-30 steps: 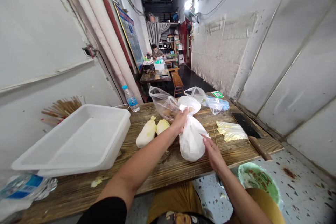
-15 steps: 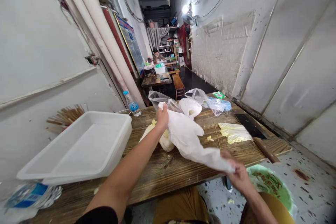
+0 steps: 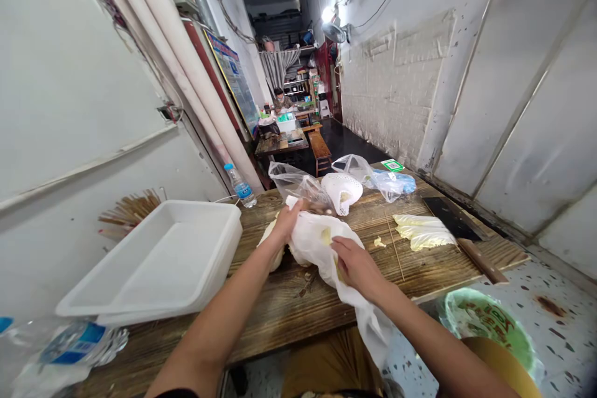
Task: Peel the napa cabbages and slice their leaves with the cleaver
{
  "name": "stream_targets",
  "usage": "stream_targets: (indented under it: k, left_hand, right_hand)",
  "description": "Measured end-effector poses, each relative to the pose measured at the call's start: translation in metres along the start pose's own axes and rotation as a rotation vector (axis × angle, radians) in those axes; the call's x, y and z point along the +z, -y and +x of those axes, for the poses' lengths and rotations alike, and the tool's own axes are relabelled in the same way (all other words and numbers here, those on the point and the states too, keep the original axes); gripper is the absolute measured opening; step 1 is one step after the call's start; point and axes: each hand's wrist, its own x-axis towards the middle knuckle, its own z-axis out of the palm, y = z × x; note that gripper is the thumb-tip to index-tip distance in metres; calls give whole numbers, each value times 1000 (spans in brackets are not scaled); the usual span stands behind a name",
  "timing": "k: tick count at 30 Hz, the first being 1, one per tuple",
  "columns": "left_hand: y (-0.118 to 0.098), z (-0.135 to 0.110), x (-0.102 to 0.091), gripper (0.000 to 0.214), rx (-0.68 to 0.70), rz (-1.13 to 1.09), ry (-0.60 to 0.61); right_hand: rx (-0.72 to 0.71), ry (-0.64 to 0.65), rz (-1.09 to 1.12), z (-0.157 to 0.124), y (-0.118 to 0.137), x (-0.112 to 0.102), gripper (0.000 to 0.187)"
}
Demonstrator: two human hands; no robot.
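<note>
My left hand (image 3: pixel 286 224) is closed on the gathered end of a thin white plastic bag (image 3: pixel 311 230), above the table. My right hand (image 3: pixel 357 264) has its fingers curled against the bag's middle; its thumb is hidden. Yellowish patches show by those fingertips, but I cannot make out what they are. The bag's loose end hangs over the table's front edge. Pale napa cabbage (image 3: pixel 273 245) lies behind my left wrist, partly covered by hand and bag. To the right, a cabbage leaf (image 3: pixel 422 231) lies beside a cleaver (image 3: pixel 454 221).
White trays (image 3: pixel 153 261) stand on the left, with water bottles (image 3: pixel 74 342) in front. Another bottle (image 3: pixel 242 189) stands behind. A white perforated basket (image 3: pixel 342 189) and clear bags (image 3: pixel 293 180) are at the back. A thin stick (image 3: pixel 394 245) lies on the table (image 3: pixel 275 317). A lined green bin (image 3: pixel 489 323) is below right.
My right hand has moved left and up from the bag's far end to its middle. The stretched bag has slackened, and its end now hangs down. My left hand keeps its hold.
</note>
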Motion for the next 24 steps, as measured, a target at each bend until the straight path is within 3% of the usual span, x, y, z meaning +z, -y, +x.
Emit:
stream_targets:
  k: [3,6,8,10,14,16,18,19,20,22,24]
  left_hand:
    - [-1,-7,-8,50,182,397,214]
    - [-5,-15,-7,67,383,830,470]
    - [-9,-18,-4,72,389,1066,534]
    - [-11,-20,-1,57,341,1212,529]
    - [-7,-17,3,32,286,1023,474]
    - [0,-15,6,26,264,893,456]
    - [6,-16,15,25,228,803,422]
    - [9,-18,20,25,207,752,399]
    - [11,-20,27,26,185,697,377]
    - [13,-28,42,25,143,581,344]
    - [12,-38,57,23,104,453,329]
  right_hand:
    - [167,36,-321,9,1,11,47]
    - [341,108,-326,10,0,13,44]
    - [406,139,-280,6,-8,9,35]
    - [457,119,-280,-4,-21,-1,34]
    - [651,-45,-379,-43,-49,-29,30]
    - [592,-268,-450,-60,-48,-36,27]
    - [411,-420,-393,-65,-34,-33,30]
    - [336,-383,-304,-62,-24,-27,33]
    - [304,-250,-201,-57,-15,-20,37]
    - [413,11,-102,-42,-1,-4,45]
    - [574,104,-96,-28,-2,11,56]
